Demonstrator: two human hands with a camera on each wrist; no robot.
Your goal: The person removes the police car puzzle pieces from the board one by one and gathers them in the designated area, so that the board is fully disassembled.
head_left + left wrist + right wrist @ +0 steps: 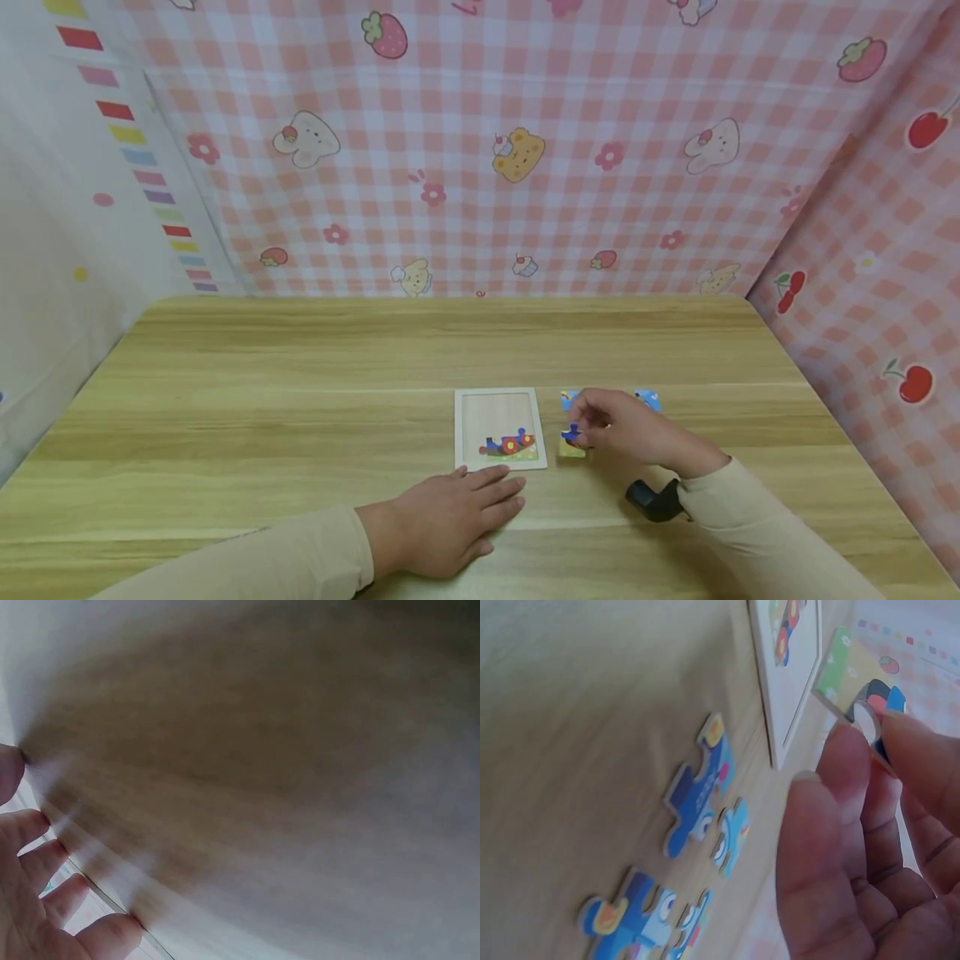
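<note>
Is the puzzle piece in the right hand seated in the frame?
No, the right hand pinches the puzzle piece outside the frame, off its right side.

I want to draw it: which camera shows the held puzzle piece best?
The right wrist view: the puzzle piece looks large in the right hand. Head shows it small, partly covered; left wrist doesn't show it.

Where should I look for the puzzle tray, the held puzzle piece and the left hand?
Puzzle tray [493, 413]: head view, on its bare base.
Held puzzle piece [851, 675]: right wrist view, on its tan printed face.
Left hand [452, 522]: head view, on its back.
</note>
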